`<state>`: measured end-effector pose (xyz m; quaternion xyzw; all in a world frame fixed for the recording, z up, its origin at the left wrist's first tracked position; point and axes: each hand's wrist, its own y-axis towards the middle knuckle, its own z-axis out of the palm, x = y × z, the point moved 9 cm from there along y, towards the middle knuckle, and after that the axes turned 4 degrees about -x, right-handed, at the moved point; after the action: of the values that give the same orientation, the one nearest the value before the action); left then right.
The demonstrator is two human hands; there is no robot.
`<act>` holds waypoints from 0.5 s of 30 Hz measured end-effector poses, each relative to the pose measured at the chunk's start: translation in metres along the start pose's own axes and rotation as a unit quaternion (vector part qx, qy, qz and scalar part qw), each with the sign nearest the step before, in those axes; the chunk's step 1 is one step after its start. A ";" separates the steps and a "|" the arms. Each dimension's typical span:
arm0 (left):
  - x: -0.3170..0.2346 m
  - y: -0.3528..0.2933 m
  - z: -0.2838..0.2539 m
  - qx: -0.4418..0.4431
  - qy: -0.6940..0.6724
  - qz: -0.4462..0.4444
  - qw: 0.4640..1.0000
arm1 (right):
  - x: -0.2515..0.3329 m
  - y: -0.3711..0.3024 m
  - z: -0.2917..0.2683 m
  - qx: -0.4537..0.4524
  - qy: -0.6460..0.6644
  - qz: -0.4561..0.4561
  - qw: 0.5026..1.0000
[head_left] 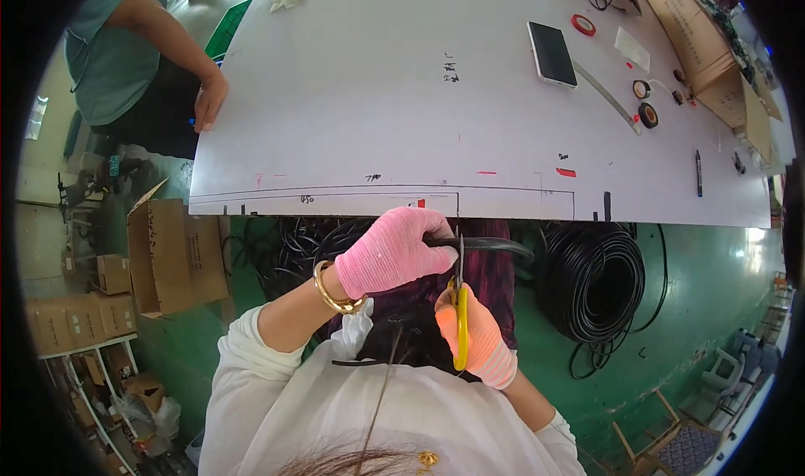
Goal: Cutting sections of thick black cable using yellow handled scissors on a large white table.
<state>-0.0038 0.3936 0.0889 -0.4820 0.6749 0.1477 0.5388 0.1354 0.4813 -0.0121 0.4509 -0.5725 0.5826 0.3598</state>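
Observation:
My left hand (397,251), in a pink knit glove, is closed around a length of black tubing (495,244) just in front of the table edge. The tubing's free end sticks out to the right. In an orange glove, my right hand (476,332) grips yellow-handled scissors (460,329). Their blades point away from me and meet the tubing close to my left fingertips; whether they have cut into it I cannot tell. A short black piece (356,362) lies against my lap.
Marked lines run along the front of the white table (352,98). A phone (552,54), a metal ruler (605,96), tape rolls and a marker (698,172) lie on it. Another person's hand (210,101) rests at the left edge. A black tubing coil (591,279) and cardboard box (178,258) stand below.

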 end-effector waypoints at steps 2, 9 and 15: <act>0.000 0.001 0.000 -0.001 -0.005 0.004 1.000 | -0.018 0.001 0.002 0.011 0.082 0.057 0.995; 0.007 0.009 -0.001 0.019 0.020 -0.008 1.000 | 0.023 0.002 -0.007 -0.030 -0.033 0.008 0.999; 0.001 0.011 0.008 0.071 -0.015 0.096 0.993 | 0.024 -0.005 -0.012 -0.027 0.018 0.043 0.999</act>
<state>-0.0080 0.4043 0.0820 -0.3735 0.7188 0.1577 0.5648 0.1306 0.4909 0.0126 0.4051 -0.6003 0.5901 0.3568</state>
